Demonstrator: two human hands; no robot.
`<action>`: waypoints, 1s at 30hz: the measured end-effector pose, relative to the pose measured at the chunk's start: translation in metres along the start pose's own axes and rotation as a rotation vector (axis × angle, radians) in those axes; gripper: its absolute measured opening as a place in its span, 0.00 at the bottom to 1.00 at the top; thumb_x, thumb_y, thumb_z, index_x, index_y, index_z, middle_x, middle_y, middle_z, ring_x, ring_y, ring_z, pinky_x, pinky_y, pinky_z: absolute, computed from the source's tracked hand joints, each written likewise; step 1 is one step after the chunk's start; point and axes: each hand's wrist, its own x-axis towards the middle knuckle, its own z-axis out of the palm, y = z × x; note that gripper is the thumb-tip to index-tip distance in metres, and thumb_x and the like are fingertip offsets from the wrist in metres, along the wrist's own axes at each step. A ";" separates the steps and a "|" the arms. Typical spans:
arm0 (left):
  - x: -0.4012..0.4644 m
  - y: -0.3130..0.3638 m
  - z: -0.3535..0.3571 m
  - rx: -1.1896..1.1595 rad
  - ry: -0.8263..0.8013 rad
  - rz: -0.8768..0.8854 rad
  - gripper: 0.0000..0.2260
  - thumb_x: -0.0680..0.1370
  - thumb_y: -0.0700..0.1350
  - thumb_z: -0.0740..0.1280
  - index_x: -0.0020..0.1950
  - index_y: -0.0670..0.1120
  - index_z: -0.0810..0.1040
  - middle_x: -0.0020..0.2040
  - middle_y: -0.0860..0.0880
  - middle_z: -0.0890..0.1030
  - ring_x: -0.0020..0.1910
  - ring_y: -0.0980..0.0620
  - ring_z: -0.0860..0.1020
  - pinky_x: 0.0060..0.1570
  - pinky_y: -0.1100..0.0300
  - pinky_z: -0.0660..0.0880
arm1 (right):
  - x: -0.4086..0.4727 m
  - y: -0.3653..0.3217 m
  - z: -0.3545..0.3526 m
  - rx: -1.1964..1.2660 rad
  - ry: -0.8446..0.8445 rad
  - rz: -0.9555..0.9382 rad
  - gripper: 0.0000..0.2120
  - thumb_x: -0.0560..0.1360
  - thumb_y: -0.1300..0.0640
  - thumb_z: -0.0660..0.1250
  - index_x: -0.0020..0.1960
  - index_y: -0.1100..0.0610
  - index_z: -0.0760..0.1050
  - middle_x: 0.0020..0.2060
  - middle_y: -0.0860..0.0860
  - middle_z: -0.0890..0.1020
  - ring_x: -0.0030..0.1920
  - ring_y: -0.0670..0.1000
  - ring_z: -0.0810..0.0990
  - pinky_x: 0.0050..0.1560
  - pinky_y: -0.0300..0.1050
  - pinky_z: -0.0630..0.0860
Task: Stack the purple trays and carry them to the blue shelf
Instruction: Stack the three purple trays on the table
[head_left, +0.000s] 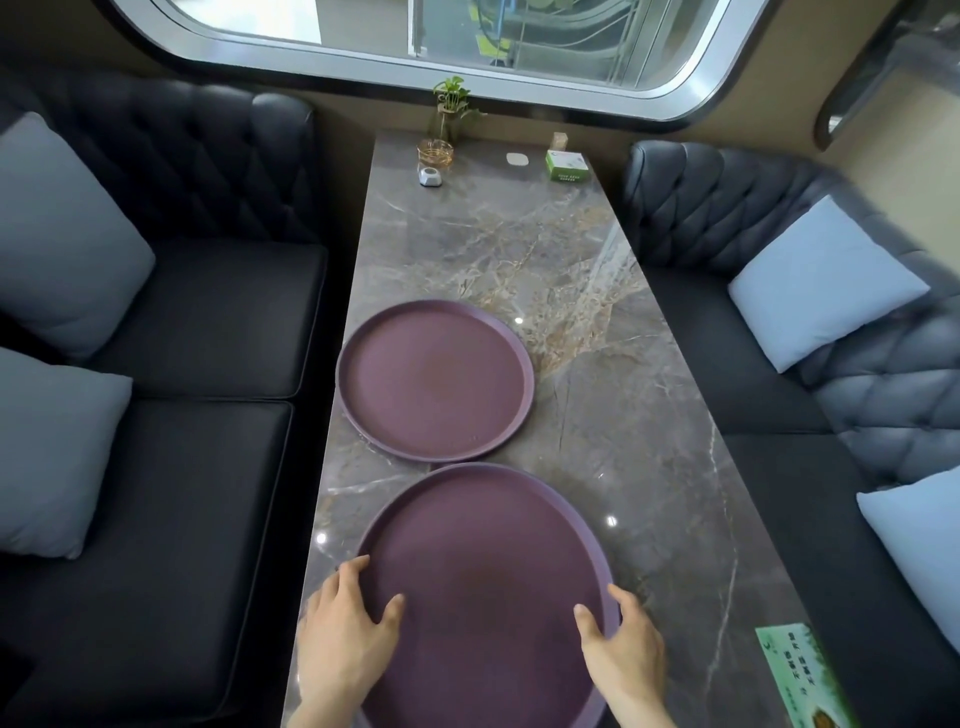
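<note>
Two round purple trays lie on a grey marble table. The near purple tray is close to the front edge, and the far purple tray sits just beyond it, almost touching. My left hand grips the near tray's left rim, thumb on its inner surface. On the right rim my right hand holds the same tray, thumb inside. Both trays have nothing on them. No blue shelf is in view.
At the table's far end stand a small plant, a glass holder, a white device and a green box. A green card lies at the near right. Dark sofas with pale cushions flank the table.
</note>
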 end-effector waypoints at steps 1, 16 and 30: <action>-0.001 0.000 0.000 0.028 0.003 0.008 0.30 0.72 0.60 0.68 0.71 0.53 0.67 0.68 0.51 0.75 0.68 0.47 0.70 0.67 0.50 0.66 | -0.001 0.000 0.000 -0.010 -0.008 0.002 0.29 0.71 0.50 0.73 0.69 0.56 0.71 0.66 0.57 0.76 0.67 0.59 0.72 0.66 0.52 0.67; 0.061 0.024 -0.030 -0.025 0.029 -0.029 0.26 0.74 0.60 0.65 0.70 0.53 0.67 0.65 0.49 0.75 0.57 0.45 0.78 0.48 0.50 0.75 | 0.049 -0.049 -0.026 -0.049 -0.020 -0.048 0.23 0.73 0.50 0.71 0.66 0.54 0.75 0.61 0.55 0.80 0.59 0.55 0.80 0.61 0.51 0.74; 0.204 0.077 -0.027 -0.327 0.125 -0.247 0.26 0.73 0.58 0.69 0.68 0.51 0.71 0.62 0.49 0.79 0.56 0.47 0.79 0.54 0.49 0.74 | 0.202 -0.181 0.012 -0.001 -0.191 -0.159 0.20 0.72 0.46 0.70 0.61 0.52 0.78 0.45 0.47 0.82 0.55 0.51 0.80 0.59 0.47 0.73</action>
